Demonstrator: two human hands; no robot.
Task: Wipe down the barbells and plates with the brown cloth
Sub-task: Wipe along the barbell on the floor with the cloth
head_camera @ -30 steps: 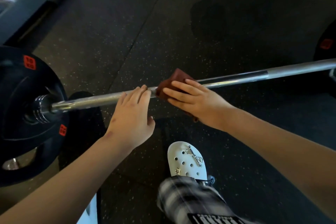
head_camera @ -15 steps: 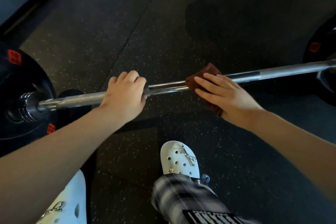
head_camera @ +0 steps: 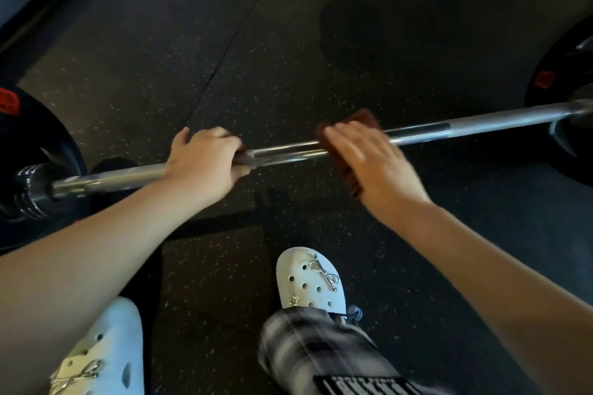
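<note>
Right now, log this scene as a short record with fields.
left hand: grips the barbell shaft
right hand: presses the brown cloth onto the shaft; motion-blurred
cloth position: draped over the shaft, to the right of the left hand, apart from it
plates: black, left plate and right plate at the ends
floor: dark speckled rubber
feet: white clogs

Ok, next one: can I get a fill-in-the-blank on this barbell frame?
1. The right hand presses a ___ cloth on the bar.
2. The left hand grips the ___ directly, with no cloth.
3. The left plate is ___ with a red label.
4. The clogs are ___.
Missing: brown; bar; black; white.
</note>
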